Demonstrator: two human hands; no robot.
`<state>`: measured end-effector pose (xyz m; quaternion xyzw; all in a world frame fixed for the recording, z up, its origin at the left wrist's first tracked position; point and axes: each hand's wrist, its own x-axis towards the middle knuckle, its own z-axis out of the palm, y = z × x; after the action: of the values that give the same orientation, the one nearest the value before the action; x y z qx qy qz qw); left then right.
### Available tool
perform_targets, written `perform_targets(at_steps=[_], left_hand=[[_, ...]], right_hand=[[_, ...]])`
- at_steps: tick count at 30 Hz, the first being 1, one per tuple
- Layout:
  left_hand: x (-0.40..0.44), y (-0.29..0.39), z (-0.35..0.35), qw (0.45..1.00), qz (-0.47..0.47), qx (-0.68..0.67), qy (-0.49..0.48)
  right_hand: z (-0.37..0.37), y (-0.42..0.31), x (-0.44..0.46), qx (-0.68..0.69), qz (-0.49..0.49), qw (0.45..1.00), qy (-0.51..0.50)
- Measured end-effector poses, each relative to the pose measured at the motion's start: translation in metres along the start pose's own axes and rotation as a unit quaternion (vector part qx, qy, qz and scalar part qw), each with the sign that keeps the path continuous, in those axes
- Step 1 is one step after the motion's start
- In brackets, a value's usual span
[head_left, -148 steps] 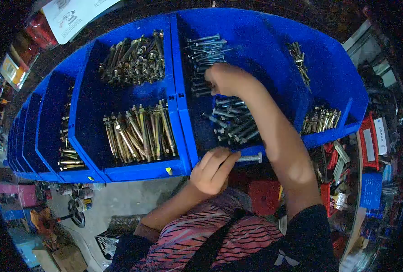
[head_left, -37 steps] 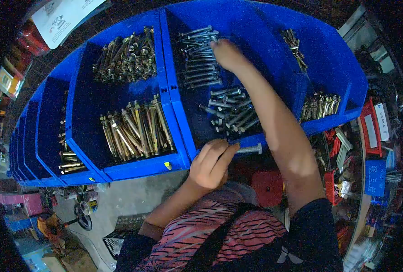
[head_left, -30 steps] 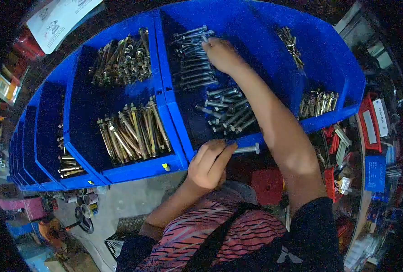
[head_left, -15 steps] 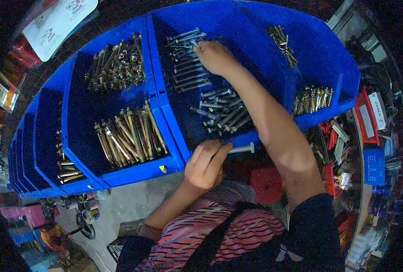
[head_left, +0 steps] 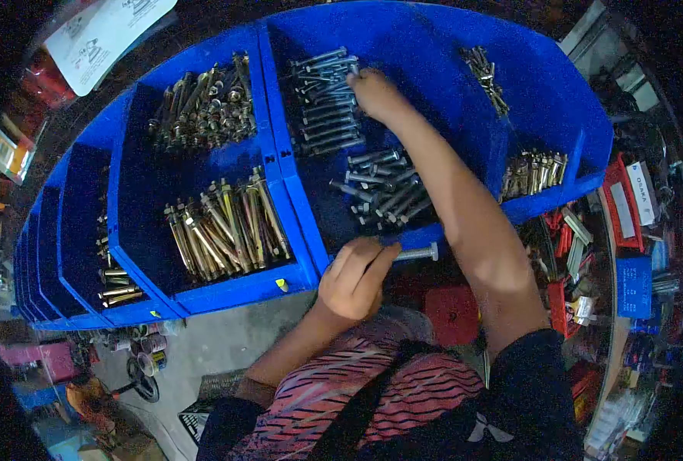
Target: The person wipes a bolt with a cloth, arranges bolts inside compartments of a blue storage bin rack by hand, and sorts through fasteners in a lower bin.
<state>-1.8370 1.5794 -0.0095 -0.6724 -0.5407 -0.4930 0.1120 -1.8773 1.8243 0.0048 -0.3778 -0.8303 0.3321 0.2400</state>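
Observation:
My left hand is closed around a silver hex bolt, whose shank and head stick out to the right, just in front of the blue bin's lip. Reaching into the bin's back part, my right hand has its fingers bent together on a bolt at the right end of a stack. That stack of long silver bolts lies in roughly parallel rows. Nearer the front, shorter thick bolts lie in a loose heap, partly behind my right forearm.
Neighbouring blue bins hold brassy anchor bolts and more fasteners with nuts. Small anchors sit in the right-hand bin. The bin's front wall is a raised edge. A red stool stands below.
My right hand has shifted slightly right and down along the bolt stack, its fingers still at the bolt ends. My left hand keeps its bolt; the view has shifted a little.

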Motion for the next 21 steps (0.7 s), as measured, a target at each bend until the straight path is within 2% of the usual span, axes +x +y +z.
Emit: perform_targets(at_steps=[2, 4, 7, 10, 11, 14, 15, 17, 21], left_hand=[[0.0, 0.0, 0.0, 1.0, -0.001, -0.003, -0.002], [-0.001, 0.0, 0.0, 1.0, -0.006, -0.012, -0.002], [0.0, 0.0, 0.001, 1.0, -0.002, 0.007, 0.001], [0.0, 0.003, 0.0, 1.0, -0.018, 0.014, -0.011], [-0.001, 0.003, 0.001, 1.0, -0.017, 0.013, -0.014], [0.0, 0.003, 0.001, 1.0, -0.015, 0.025, 0.001], [0.0, 0.003, 0.002, 1.0, -0.014, 0.026, 0.003], [0.0, 0.003, 0.002, 1.0, -0.012, 0.026, 0.005], [0.0, 0.003, 0.002, 0.999, -0.017, 0.028, 0.002]], right_hand=[[-0.005, -0.007, -0.002, 0.014, 0.016, 1.0, 0.013], [-0.013, -0.012, -0.006, -0.086, -0.001, 0.995, -0.053], [-0.01, -0.015, -0.008, -0.09, -0.014, 0.993, -0.072], [-0.005, -0.013, -0.007, -0.075, -0.007, 0.995, -0.067], [-0.004, -0.011, -0.013, -0.096, -0.068, 0.993, 0.005], [-0.004, -0.012, -0.01, -0.078, -0.101, 0.992, 0.018], [-0.005, -0.013, -0.009, -0.078, -0.101, 0.992, 0.018], [-0.01, -0.017, -0.008, -0.006, -0.037, 0.999, -0.024], [-0.011, -0.014, -0.005, -0.002, -0.068, 0.997, 0.023]])
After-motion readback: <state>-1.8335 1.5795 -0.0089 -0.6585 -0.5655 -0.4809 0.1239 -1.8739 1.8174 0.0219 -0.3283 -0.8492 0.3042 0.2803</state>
